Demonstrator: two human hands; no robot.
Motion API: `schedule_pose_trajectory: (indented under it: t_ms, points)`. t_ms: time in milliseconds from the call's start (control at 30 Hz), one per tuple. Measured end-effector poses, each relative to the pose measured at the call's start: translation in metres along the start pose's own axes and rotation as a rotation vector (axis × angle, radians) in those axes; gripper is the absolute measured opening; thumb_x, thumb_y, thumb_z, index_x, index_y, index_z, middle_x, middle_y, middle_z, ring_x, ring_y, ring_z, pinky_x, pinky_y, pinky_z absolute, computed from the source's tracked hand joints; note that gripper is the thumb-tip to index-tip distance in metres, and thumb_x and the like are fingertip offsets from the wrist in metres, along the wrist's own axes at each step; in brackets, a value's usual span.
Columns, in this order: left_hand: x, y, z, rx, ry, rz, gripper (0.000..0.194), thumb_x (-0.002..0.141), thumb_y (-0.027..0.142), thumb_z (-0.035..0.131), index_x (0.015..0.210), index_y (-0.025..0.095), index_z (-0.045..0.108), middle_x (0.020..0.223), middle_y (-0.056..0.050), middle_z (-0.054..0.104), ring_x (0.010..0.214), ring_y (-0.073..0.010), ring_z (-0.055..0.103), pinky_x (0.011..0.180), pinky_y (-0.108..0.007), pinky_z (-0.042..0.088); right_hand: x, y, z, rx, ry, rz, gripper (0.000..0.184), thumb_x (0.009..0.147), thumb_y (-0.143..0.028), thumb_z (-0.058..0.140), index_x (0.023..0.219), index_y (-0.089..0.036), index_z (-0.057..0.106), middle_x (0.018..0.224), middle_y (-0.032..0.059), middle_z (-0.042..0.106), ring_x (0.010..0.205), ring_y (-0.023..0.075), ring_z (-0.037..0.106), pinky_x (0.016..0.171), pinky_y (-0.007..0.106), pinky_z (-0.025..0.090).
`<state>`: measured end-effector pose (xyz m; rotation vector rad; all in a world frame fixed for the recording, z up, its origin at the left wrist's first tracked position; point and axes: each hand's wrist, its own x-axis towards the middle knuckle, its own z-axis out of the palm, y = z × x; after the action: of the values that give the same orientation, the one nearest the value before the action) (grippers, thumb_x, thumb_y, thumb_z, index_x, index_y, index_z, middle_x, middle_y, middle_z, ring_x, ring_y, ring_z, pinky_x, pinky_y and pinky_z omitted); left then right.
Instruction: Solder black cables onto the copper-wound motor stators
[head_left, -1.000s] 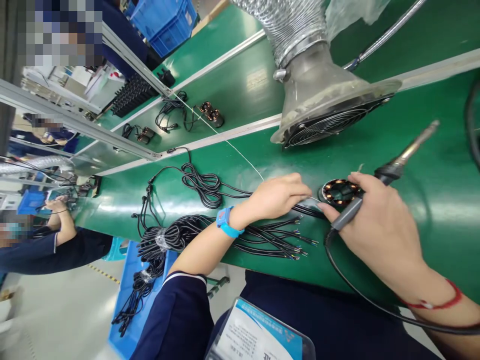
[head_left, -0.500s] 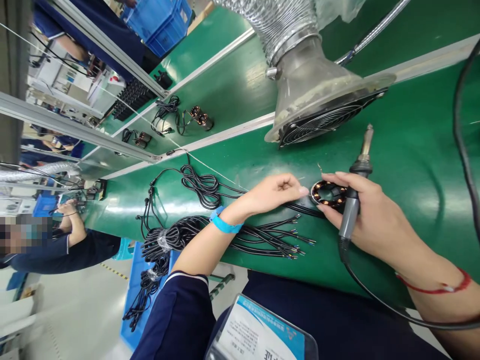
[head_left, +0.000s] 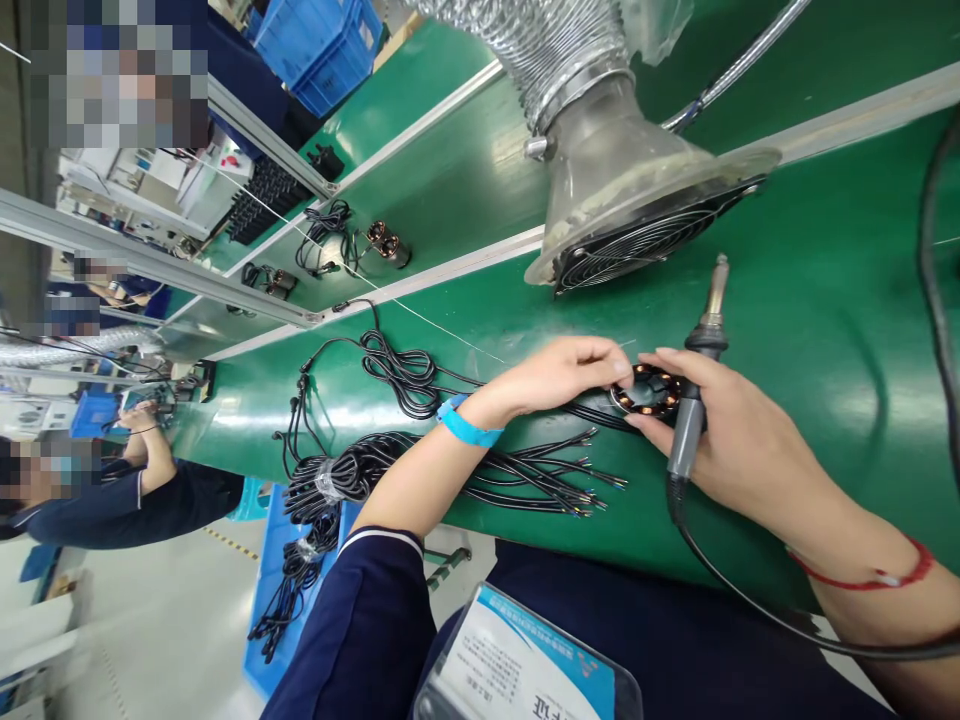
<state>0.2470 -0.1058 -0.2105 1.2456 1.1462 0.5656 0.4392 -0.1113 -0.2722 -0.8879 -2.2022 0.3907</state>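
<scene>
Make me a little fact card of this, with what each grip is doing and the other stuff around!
Left grip: fingertips at the copper-wound ring
Right grip: holding that ring and a soldering iron
Black cables: bundled, coloured wire ends showing
Green bench: under the cables
Silver hose: ends in a hood with a black grille

The right hand [head_left: 757, 440] hides part of the copper-wound ring [head_left: 646, 409]; the top edge crops the silver duct [head_left: 561, 48].
</scene>
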Motion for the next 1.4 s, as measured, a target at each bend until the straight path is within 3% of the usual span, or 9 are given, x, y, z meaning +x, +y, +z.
schedule_pose_trajectory:
  t_ms: [167, 267, 400, 567, 767, 867, 967, 1167, 1400]
  points:
    - [0.007, 0.001, -0.004, 0.227, 0.274, 0.087, 0.02, 0.087, 0.03, 0.052, 0.08, 0.011, 0.052, 0.075, 0.001, 0.051, 0.072, -0.0069, 0.044, 0.072, -0.023, 0.035, -0.001, 0.001, -0.004, 0.011, -0.022, -0.008, 0.056, 0.095, -0.059, 0.033, 0.128, -0.015, 0.041, 0.11, 0.0077, 0.06, 0.088, 0.0199, 0.059, 0.068, 0.035, 0.05]
    - [0.002, 0.004, -0.008, 0.239, 0.204, -0.047, 0.02, 0.085, 0.019, 0.049, 0.068, 0.009, 0.053, 0.069, 0.001, 0.052, 0.067, -0.0053, 0.043, 0.067, -0.021, 0.034, 0.001, 0.0, -0.005, 0.005, -0.02, -0.014, 0.056, 0.095, -0.059, 0.032, 0.127, -0.015, 0.042, 0.11, 0.0076, 0.06, 0.087, 0.0203, 0.058, 0.068, 0.035, 0.048]
    - [-0.007, 0.007, -0.009, -0.125, 0.091, -0.289, 0.01, 0.079, 0.014, 0.05, 0.072, 0.008, 0.055, 0.062, 0.003, 0.046, 0.047, -0.0011, 0.029, 0.047, -0.02, 0.016, 0.0, -0.001, -0.004, -0.001, -0.027, -0.004, 0.059, 0.094, -0.06, 0.032, 0.128, -0.013, 0.043, 0.108, 0.009, 0.06, 0.087, 0.021, 0.053, 0.069, 0.034, 0.046]
    - [0.0, -0.005, -0.003, -0.321, -0.038, -0.136, 0.025, 0.079, 0.032, 0.062, 0.08, 0.008, 0.057, 0.066, 0.002, 0.048, 0.047, -0.0003, 0.028, 0.046, -0.021, 0.011, -0.002, 0.004, -0.004, -0.005, -0.076, -0.008, 0.058, 0.094, -0.058, 0.034, 0.125, -0.012, 0.048, 0.102, 0.0102, 0.06, 0.076, 0.0193, 0.051, 0.064, 0.034, 0.044]
    - [-0.001, -0.009, 0.011, 0.202, 0.027, -0.034, 0.02, 0.082, 0.027, 0.06, 0.092, 0.009, 0.057, 0.074, 0.0, 0.048, 0.066, -0.0065, 0.043, 0.066, -0.022, 0.036, 0.002, 0.018, -0.015, 0.079, -0.037, 0.106, 0.058, 0.087, -0.05, 0.042, 0.133, -0.016, 0.042, 0.122, 0.0101, 0.056, 0.101, 0.0283, 0.058, 0.082, 0.046, 0.049]
    - [-0.009, -0.007, 0.024, 0.697, -0.089, -0.063, 0.019, 0.082, 0.022, 0.056, 0.097, 0.012, 0.059, 0.097, -0.005, 0.053, 0.084, -0.0134, 0.049, 0.075, -0.027, 0.038, 0.002, 0.017, -0.02, 0.14, 0.023, 0.137, 0.061, 0.084, -0.044, 0.047, 0.139, -0.019, 0.036, 0.131, 0.0101, 0.05, 0.118, 0.0287, 0.051, 0.097, 0.051, 0.044]
    - [-0.014, -0.002, 0.032, 0.87, -0.088, -0.074, 0.018, 0.084, 0.021, 0.046, 0.096, 0.014, 0.056, 0.106, -0.007, 0.053, 0.088, -0.0163, 0.049, 0.07, -0.029, 0.035, 0.001, 0.009, -0.026, 0.173, 0.133, 0.164, 0.054, 0.087, -0.034, 0.051, 0.137, -0.019, 0.04, 0.122, 0.0103, 0.056, 0.12, 0.0242, 0.051, 0.103, 0.048, 0.042]
    - [-0.028, 0.012, 0.022, 0.478, 0.07, 0.046, 0.014, 0.084, 0.028, 0.052, 0.086, 0.014, 0.052, 0.084, 0.0, 0.055, 0.067, -0.0068, 0.041, 0.066, -0.022, 0.034, 0.001, -0.013, -0.035, 0.209, 0.224, 0.196, 0.043, 0.088, -0.03, 0.055, 0.129, -0.02, 0.047, 0.089, 0.0048, 0.065, 0.093, 0.0193, 0.063, 0.085, 0.038, 0.049]
    - [-0.04, 0.023, 0.014, 0.308, 0.13, 0.074, 0.021, 0.082, 0.032, 0.057, 0.084, 0.013, 0.05, 0.078, 0.001, 0.051, 0.058, -0.0036, 0.032, 0.056, -0.019, 0.03, 0.009, -0.031, -0.029, 0.456, 0.213, 0.183, 0.045, 0.084, -0.028, 0.061, 0.126, -0.021, 0.046, 0.093, 0.0025, 0.063, 0.088, 0.0126, 0.063, 0.09, 0.031, 0.051]
